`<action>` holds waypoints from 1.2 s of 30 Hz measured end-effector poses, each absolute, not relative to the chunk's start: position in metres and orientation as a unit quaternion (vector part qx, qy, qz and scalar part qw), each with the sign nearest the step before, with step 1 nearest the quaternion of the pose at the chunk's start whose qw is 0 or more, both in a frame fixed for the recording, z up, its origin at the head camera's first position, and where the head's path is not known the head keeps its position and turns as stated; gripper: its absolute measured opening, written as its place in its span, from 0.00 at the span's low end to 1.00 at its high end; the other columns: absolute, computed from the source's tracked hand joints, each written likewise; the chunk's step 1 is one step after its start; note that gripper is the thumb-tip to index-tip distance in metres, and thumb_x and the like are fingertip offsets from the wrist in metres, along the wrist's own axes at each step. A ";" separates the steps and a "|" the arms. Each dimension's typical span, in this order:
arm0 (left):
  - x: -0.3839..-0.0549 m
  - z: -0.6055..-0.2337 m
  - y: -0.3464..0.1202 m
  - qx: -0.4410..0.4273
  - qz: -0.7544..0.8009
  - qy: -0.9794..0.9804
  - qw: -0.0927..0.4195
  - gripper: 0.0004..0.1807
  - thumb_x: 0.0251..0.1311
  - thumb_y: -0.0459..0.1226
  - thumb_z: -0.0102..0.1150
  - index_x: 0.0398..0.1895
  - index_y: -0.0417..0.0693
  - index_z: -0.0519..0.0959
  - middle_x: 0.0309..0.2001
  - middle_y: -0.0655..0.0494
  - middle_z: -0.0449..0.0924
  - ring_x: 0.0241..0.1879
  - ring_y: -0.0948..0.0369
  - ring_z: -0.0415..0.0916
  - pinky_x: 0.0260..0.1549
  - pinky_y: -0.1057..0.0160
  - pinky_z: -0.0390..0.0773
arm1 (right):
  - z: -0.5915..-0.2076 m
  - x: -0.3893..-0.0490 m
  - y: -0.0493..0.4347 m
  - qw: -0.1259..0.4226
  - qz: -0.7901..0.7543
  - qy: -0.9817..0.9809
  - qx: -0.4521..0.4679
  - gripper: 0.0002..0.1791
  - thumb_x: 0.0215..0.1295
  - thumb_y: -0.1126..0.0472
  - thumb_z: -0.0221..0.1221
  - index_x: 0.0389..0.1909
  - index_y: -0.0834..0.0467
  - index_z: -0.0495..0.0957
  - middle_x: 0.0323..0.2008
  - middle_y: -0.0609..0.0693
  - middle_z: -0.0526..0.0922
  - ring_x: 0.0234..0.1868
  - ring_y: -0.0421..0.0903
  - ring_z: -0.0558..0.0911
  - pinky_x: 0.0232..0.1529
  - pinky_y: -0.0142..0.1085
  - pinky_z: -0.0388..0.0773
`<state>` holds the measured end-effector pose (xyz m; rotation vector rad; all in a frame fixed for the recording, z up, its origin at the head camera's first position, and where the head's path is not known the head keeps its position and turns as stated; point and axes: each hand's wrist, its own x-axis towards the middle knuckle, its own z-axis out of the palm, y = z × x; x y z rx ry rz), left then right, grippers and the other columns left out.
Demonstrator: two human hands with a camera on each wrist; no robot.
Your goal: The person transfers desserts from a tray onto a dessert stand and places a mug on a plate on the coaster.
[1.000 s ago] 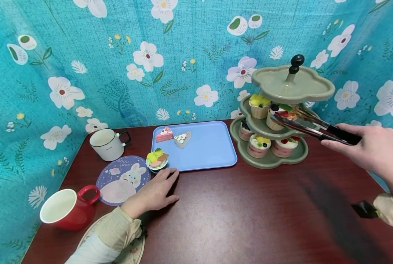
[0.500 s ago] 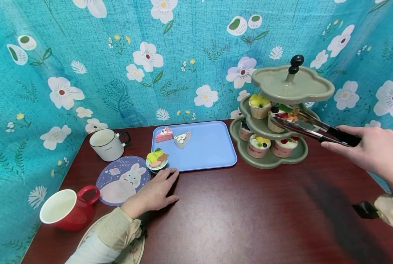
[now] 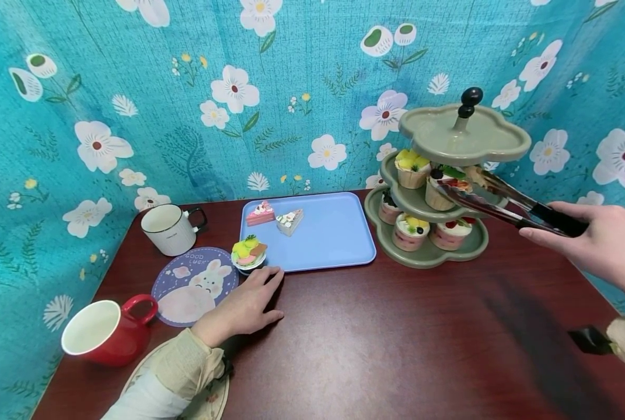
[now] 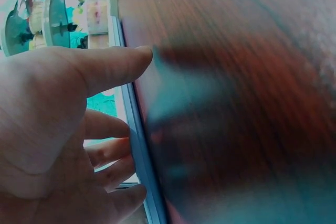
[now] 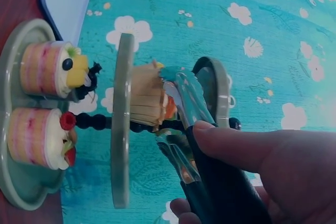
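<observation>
My right hand (image 3: 601, 242) grips metal tongs (image 3: 506, 207) by their black handles. The tong tips reach between the top and middle tiers of a green three-tier stand (image 3: 464, 143). There they lie at the topping of a cupcake (image 3: 439, 195) in a pale pleated wrapper, which stands on the middle tier; in the right wrist view the tongs (image 5: 191, 103) overlap that topping. My left hand (image 3: 244, 306) rests on the dark wood table with its fingers relaxed, fingertips at the front edge of the blue tray (image 3: 333, 239) and beside a small bowl of yellow fruit (image 3: 249, 254).
A yellow-topped cupcake (image 3: 411, 169) shares the middle tier, and several dessert cups (image 3: 411, 233) stand below. Two cake slices (image 3: 261, 214) lie on the tray. At left are a white mug (image 3: 171, 233), a rabbit mat (image 3: 196, 289), a red mug (image 3: 115, 335) and a plate under my left sleeve.
My right hand has drawn slightly to the right with the tongs, whose tips have shifted a little the same way. The cupcake stays on the middle tier, and my left hand has not moved.
</observation>
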<state>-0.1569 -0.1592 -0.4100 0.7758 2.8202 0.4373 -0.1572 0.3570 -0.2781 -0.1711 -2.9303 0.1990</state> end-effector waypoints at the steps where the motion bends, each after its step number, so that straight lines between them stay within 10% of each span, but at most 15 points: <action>1: -0.157 -0.410 -0.159 0.262 0.147 0.949 0.091 0.41 0.61 0.45 0.65 0.73 0.36 0.61 0.72 0.40 0.61 0.73 0.46 0.58 0.67 0.47 0.68 | -0.277 -0.156 0.358 0.097 0.069 -0.991 -0.062 0.57 0.55 0.26 0.59 0.67 0.71 0.65 0.15 0.57 0.70 0.19 0.52 0.67 0.17 0.40 0.57; 12: -0.157 -0.411 -0.158 0.259 0.149 0.949 0.098 0.42 0.62 0.46 0.65 0.74 0.37 0.60 0.72 0.41 0.60 0.73 0.46 0.58 0.67 0.47 0.68 | -0.279 -0.150 0.361 0.118 0.098 -0.987 -0.057 0.49 0.57 0.34 0.64 0.59 0.75 0.71 0.34 0.77 0.78 0.23 0.54 0.72 0.17 0.37 0.62; 22: -0.158 -0.410 -0.159 0.265 0.144 0.950 0.086 0.42 0.61 0.46 0.66 0.73 0.35 0.61 0.71 0.39 0.61 0.72 0.45 0.59 0.66 0.47 0.69 | -0.281 -0.134 0.363 0.147 0.207 -0.966 -0.046 0.39 0.61 0.53 0.67 0.62 0.78 0.68 0.48 0.82 0.71 0.23 0.14 0.57 0.16 0.21 0.62; 27: -0.158 -0.409 -0.159 0.273 0.136 0.950 0.075 0.42 0.61 0.45 0.66 0.72 0.33 0.61 0.71 0.38 0.62 0.72 0.44 0.59 0.66 0.48 0.69 | -0.284 -0.124 0.360 0.156 0.236 -0.959 -0.028 0.34 0.61 0.58 0.67 0.59 0.80 0.69 0.48 0.85 0.72 0.24 0.11 0.59 0.17 0.17 0.63; 36: -0.158 -0.410 -0.158 0.268 0.135 0.950 0.084 0.42 0.62 0.45 0.65 0.73 0.34 0.60 0.71 0.38 0.61 0.73 0.44 0.57 0.66 0.48 0.69 | -0.274 -0.113 0.329 0.139 0.116 -0.983 0.013 0.46 0.47 0.40 0.74 0.60 0.68 0.75 0.35 0.69 0.84 0.18 0.33 0.66 0.16 0.31 0.59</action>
